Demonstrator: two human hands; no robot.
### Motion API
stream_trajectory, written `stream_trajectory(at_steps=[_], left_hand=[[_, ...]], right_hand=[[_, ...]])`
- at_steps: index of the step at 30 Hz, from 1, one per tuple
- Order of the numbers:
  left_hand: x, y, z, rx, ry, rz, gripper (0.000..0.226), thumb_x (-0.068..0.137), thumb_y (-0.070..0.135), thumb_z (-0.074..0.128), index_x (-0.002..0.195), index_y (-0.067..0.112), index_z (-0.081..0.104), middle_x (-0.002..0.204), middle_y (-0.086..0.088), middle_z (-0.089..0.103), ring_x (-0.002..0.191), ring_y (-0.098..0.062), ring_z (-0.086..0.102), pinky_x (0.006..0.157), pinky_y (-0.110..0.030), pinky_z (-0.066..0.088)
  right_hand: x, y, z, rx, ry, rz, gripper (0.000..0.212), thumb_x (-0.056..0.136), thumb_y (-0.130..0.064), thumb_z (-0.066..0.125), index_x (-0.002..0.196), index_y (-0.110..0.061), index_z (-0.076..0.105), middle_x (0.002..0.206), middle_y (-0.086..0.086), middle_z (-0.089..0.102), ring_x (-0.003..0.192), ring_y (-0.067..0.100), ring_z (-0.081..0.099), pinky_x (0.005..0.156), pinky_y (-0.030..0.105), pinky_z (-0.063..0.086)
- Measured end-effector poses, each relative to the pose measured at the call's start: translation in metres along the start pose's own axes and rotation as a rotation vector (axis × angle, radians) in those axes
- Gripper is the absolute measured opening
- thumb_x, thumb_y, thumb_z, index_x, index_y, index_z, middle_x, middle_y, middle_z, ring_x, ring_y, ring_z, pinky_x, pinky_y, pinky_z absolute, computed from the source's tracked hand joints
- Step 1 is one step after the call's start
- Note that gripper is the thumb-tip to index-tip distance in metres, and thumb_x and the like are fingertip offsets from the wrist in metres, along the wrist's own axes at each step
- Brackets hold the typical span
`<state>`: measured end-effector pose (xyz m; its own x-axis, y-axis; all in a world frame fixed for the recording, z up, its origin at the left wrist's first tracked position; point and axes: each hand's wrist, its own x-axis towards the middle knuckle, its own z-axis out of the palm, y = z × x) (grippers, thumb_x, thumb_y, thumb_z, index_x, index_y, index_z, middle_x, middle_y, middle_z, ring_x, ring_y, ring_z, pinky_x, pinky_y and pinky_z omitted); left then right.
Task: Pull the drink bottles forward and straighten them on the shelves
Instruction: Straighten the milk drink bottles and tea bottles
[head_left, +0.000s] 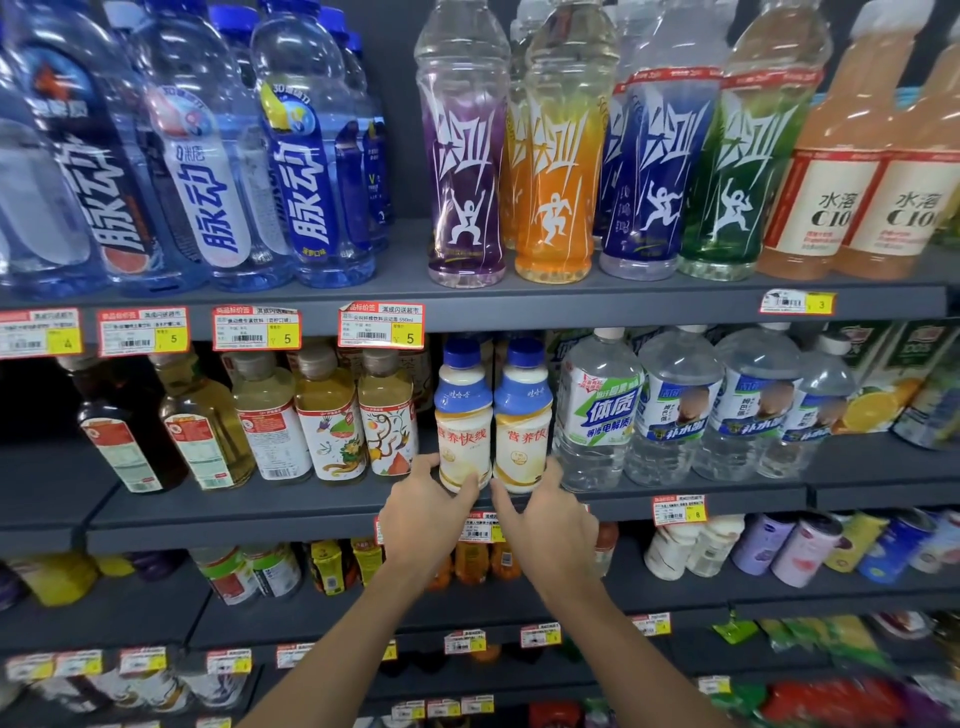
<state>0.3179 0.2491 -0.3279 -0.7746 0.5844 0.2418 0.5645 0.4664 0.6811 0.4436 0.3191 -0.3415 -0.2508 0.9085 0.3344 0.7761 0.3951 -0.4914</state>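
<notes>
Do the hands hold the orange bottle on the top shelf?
No, the left hand grips the left white bottle, the right hand the right white bottle.

Hands: we count two, a left hand (426, 514) and a right hand (550, 519).
Milk bottles (462, 415): we count two, white with blue caps.
Sports bottles (465, 156): we count four in front, one each in purple, orange, blue and green.
Peach drink bottles (826, 182): we count two.
Blue-capped water bottles (306, 171): we count at least four in front; those behind blur together.
Tea bottles (330, 421): we count five with beige caps.
Clear electrolyte bottles (597, 410): we count four, one green-labelled, three blue-labelled.
Price tags (382, 325) on the top shelf (571, 312) edge: we count five.
</notes>
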Motion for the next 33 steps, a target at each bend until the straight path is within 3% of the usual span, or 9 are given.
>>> stream_trajectory(at_steps=[3, 9, 13, 18, 22, 24, 26, 29, 33], left_hand=[[-0.001, -0.002, 0.000, -0.009, 0.001, 0.012, 0.051, 0.087, 0.060, 0.063, 0.125, 0.026, 0.057, 0.074, 0.010, 0.070, 0.078, -0.009, 0.067, 0.061, -0.028, 0.050], [-0.001, -0.001, -0.001, -0.027, -0.013, 0.012, 0.051, 0.087, 0.059, 0.064, 0.126, 0.026, 0.056, 0.078, 0.009, 0.071, 0.082, -0.008, 0.067, 0.063, -0.028, 0.050], [0.001, -0.003, -0.003, -0.021, -0.030, 0.023, 0.052, 0.087, 0.060, 0.064, 0.126, 0.026, 0.058, 0.072, 0.011, 0.069, 0.079, -0.007, 0.067, 0.069, -0.033, 0.057], [0.003, -0.003, -0.003, -0.015, -0.034, 0.038, 0.053, 0.088, 0.056, 0.065, 0.129, 0.024, 0.059, 0.078, 0.010, 0.071, 0.086, -0.011, 0.068, 0.074, -0.037, 0.058], [0.000, 0.001, -0.003, -0.016, -0.033, 0.033, 0.053, 0.089, 0.054, 0.066, 0.131, 0.022, 0.058, 0.081, 0.008, 0.071, 0.087, -0.013, 0.068, 0.071, -0.035, 0.057], [-0.002, 0.001, -0.003, -0.025, -0.030, 0.033, 0.053, 0.089, 0.052, 0.067, 0.132, 0.022, 0.057, 0.076, 0.010, 0.070, 0.082, -0.008, 0.067, 0.063, -0.028, 0.053], [-0.004, 0.000, -0.003, -0.028, -0.032, 0.040, 0.054, 0.089, 0.047, 0.067, 0.135, 0.022, 0.057, 0.069, 0.011, 0.069, 0.074, -0.004, 0.066, 0.060, -0.026, 0.053], [-0.005, -0.003, -0.005, -0.022, -0.030, 0.043, 0.059, 0.090, 0.046, 0.065, 0.142, 0.022, 0.053, 0.072, 0.009, 0.069, 0.079, -0.008, 0.068, 0.073, -0.035, 0.058], [-0.003, 0.003, -0.007, -0.038, -0.024, 0.053, 0.057, 0.088, 0.053, 0.064, 0.137, 0.026, 0.054, 0.074, 0.010, 0.070, 0.080, -0.010, 0.068, 0.071, -0.034, 0.057]], right_hand=[[0.001, 0.000, 0.001, 0.014, -0.011, 0.032, 0.059, 0.098, -0.060, 0.044, 0.139, -0.017, 0.038, 0.097, 0.001, 0.074, 0.089, 0.022, 0.071, 0.067, 0.033, 0.037], [0.002, -0.001, 0.001, 0.052, -0.005, 0.065, 0.043, 0.098, -0.061, 0.047, 0.116, -0.023, 0.038, 0.090, -0.001, 0.073, 0.083, 0.021, 0.071, 0.063, 0.032, 0.034], [0.004, 0.007, 0.001, 0.060, -0.016, 0.042, 0.044, 0.097, -0.062, 0.048, 0.116, -0.023, 0.038, 0.086, -0.002, 0.072, 0.082, 0.021, 0.070, 0.064, 0.033, 0.040], [0.005, 0.019, -0.001, 0.040, -0.071, -0.002, 0.049, 0.097, -0.063, 0.046, 0.129, -0.029, 0.037, 0.086, -0.006, 0.073, 0.088, 0.017, 0.070, 0.075, 0.035, 0.050], [0.004, 0.018, -0.003, -0.002, -0.074, -0.024, 0.062, 0.096, -0.066, 0.044, 0.143, -0.026, 0.034, 0.094, -0.006, 0.074, 0.094, 0.018, 0.070, 0.079, 0.035, 0.050], [0.003, 0.017, -0.004, -0.021, -0.072, -0.032, 0.066, 0.096, -0.068, 0.041, 0.145, -0.024, 0.036, 0.095, -0.004, 0.074, 0.094, 0.019, 0.070, 0.079, 0.035, 0.051], [0.004, 0.016, -0.007, -0.058, -0.045, -0.039, 0.068, 0.095, -0.071, 0.040, 0.142, -0.021, 0.044, 0.093, -0.002, 0.074, 0.090, 0.021, 0.071, 0.073, 0.034, 0.050], [0.008, 0.013, -0.010, -0.126, -0.018, -0.061, 0.066, 0.094, -0.074, 0.038, 0.125, -0.018, 0.057, 0.087, 0.000, 0.073, 0.083, 0.022, 0.072, 0.064, 0.033, 0.044], [0.015, 0.009, -0.011, -0.131, -0.057, -0.062, 0.068, 0.094, -0.074, 0.040, 0.121, -0.015, 0.059, 0.090, 0.003, 0.073, 0.087, 0.025, 0.071, 0.070, 0.034, 0.051]])
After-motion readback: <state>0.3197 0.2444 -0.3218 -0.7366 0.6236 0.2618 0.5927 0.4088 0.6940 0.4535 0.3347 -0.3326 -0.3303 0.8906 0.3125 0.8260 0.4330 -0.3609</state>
